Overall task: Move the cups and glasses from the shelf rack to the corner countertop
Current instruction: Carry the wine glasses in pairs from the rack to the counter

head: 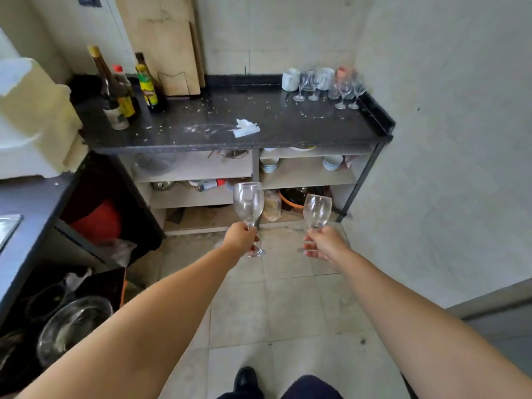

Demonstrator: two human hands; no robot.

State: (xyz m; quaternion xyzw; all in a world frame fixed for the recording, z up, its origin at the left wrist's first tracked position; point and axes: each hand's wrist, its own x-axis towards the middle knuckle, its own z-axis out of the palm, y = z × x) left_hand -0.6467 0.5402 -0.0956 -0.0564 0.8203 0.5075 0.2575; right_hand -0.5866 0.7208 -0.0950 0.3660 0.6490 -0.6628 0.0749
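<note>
My left hand (241, 237) grips the stem of a clear wine glass (248, 202), held upright over the tiled floor. A second clear wine glass (317, 211) stands upright in my right hand (324, 242), which holds it by the stem. Both glasses are in front of the dark corner countertop (218, 122). At its back right corner stand several wine glasses (344, 90) and white cups (290, 79) close together. The shelf rack is out of view.
Sauce bottles (121, 90) stand at the countertop's left end, and a crumpled white tissue (247, 127) lies near its front. Wooden boards (169, 53) lean on the back wall. Shelves below hold bowls (332, 162). Pots and a metal bowl (72, 326) sit low on the left.
</note>
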